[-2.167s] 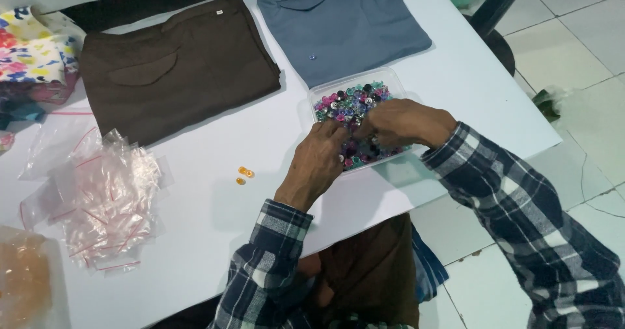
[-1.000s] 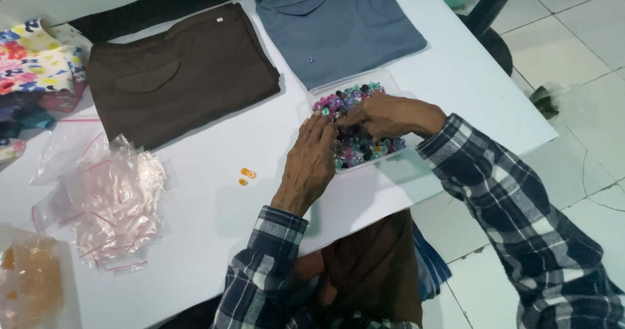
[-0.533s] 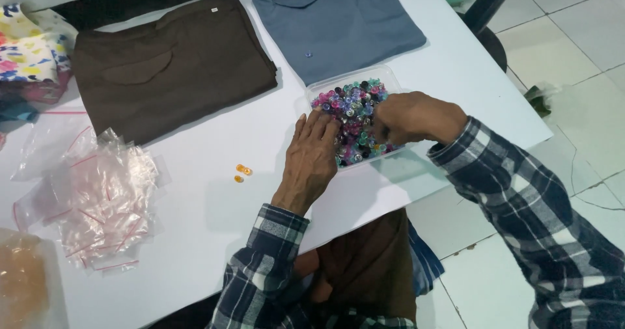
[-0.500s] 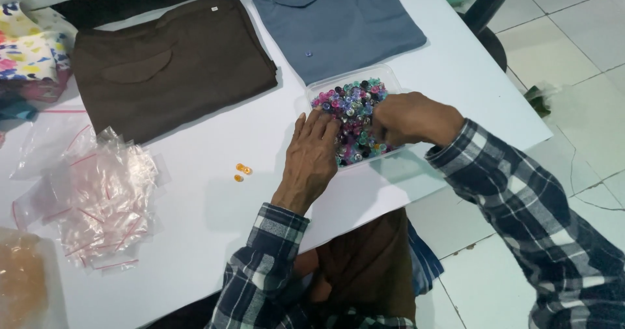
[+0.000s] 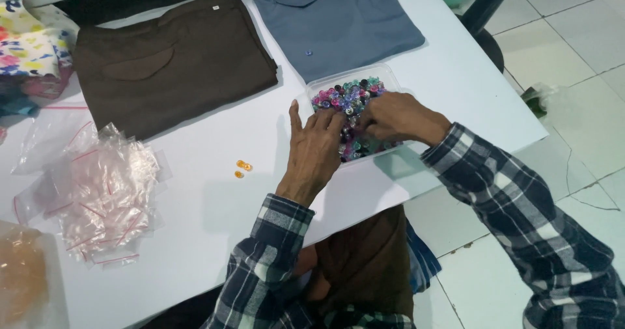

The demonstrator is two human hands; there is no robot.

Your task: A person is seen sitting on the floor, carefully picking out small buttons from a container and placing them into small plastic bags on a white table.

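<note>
A clear plastic tray [image 5: 385,74] full of small colourful buttons [image 5: 348,98] sits near the right edge of the white table [image 5: 215,212]. My left hand [image 5: 316,147] lies flat with its fingers spread, fingertips at the tray's left side among the buttons. My right hand [image 5: 397,116] is curled over the tray's middle, its fingertips pinched down into the buttons; whether a button is between them is hidden. Two small orange buttons [image 5: 241,168] lie loose on the table to the left of my left hand.
A folded brown garment [image 5: 172,65] and a folded blue-grey garment [image 5: 338,20] lie at the back. A heap of small clear plastic bags [image 5: 104,189] sits at left, floral fabric [image 5: 29,42] at far left. A tiled floor is at right.
Both hands stay at the button tray. My left hand has flattened and shifted slightly left; my right hand keeps picking among the buttons.
</note>
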